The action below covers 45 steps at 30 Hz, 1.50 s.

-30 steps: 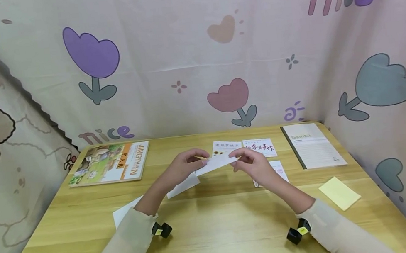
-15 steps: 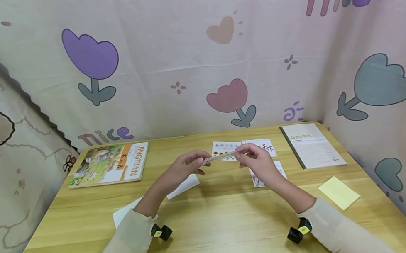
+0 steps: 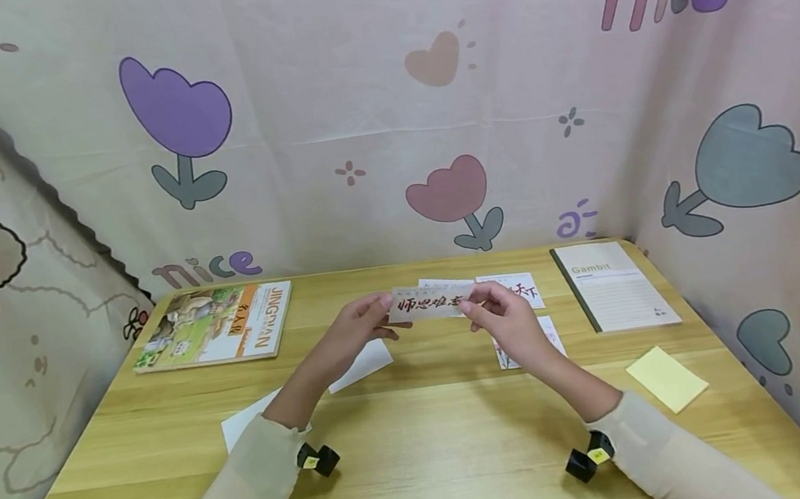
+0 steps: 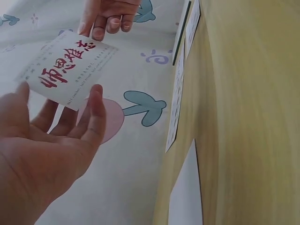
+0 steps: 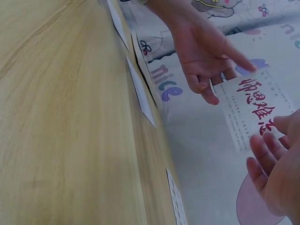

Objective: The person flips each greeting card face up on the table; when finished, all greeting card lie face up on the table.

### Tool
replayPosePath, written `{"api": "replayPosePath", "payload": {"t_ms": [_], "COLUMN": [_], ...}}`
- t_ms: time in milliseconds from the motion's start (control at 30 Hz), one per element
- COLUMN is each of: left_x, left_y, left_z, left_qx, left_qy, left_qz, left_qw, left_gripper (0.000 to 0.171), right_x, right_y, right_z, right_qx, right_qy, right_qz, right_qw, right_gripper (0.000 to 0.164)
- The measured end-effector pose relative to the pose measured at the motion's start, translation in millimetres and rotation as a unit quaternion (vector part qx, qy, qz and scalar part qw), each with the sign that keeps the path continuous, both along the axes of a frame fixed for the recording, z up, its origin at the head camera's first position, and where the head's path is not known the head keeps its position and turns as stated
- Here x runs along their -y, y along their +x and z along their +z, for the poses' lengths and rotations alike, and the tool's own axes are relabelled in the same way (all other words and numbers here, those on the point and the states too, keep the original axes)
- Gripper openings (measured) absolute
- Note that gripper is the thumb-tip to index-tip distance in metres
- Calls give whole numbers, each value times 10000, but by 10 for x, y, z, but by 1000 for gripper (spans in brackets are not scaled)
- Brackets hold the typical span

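A white card with red Chinese characters (image 3: 424, 303) is held up above the table between both hands, its printed side toward the head camera. My left hand (image 3: 358, 332) pinches its left edge between thumb and fingers. On the opposite edge, the thumb and fingers of my right hand (image 3: 507, 318) pinch it too. In the left wrist view the card (image 4: 70, 68) is tilted, with smaller lines of print around the red characters. The right wrist view shows the same card (image 5: 246, 105) spanning the two hands.
Behind the hands lie a card with red lettering (image 3: 523, 285) and a partly covered card (image 3: 551, 335). Blank white cards (image 3: 365, 366) (image 3: 242, 422) lie at left. A picture book (image 3: 212, 327) is back left, a notebook (image 3: 619, 286) back right, a yellow paper pad (image 3: 668, 379) at right.
The card in my hands has turned from its blank white side, through edge-on, to its printed side facing the head camera. Both hands stay in nearly the same place.
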<state>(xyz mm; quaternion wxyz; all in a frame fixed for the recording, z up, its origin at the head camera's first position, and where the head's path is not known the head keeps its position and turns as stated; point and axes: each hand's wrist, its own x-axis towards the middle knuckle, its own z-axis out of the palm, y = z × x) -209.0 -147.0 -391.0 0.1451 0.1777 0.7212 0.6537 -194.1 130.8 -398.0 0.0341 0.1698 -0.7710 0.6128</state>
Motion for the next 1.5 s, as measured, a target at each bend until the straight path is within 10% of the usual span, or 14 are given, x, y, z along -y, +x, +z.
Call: {"api": "replayPosePath", "payload": {"t_ms": [800,1500], "left_x": [-72,-61], "left_y": [24,-48], "left_z": [-80,-164], "left_qx": [371,-245], "left_qy": [249,-88], "left_qz": [466,735], "left_qw": [9979,9970], "left_gripper": [36,37], "right_x": [15,-55], "right_y": [-63,-96], "right_z": [17,-18], "right_qx": [55,566], "right_qy": [-998,235], "right_qz": [83,206], "right_qw": [9950,9979], "right_gripper": [46,48]}}
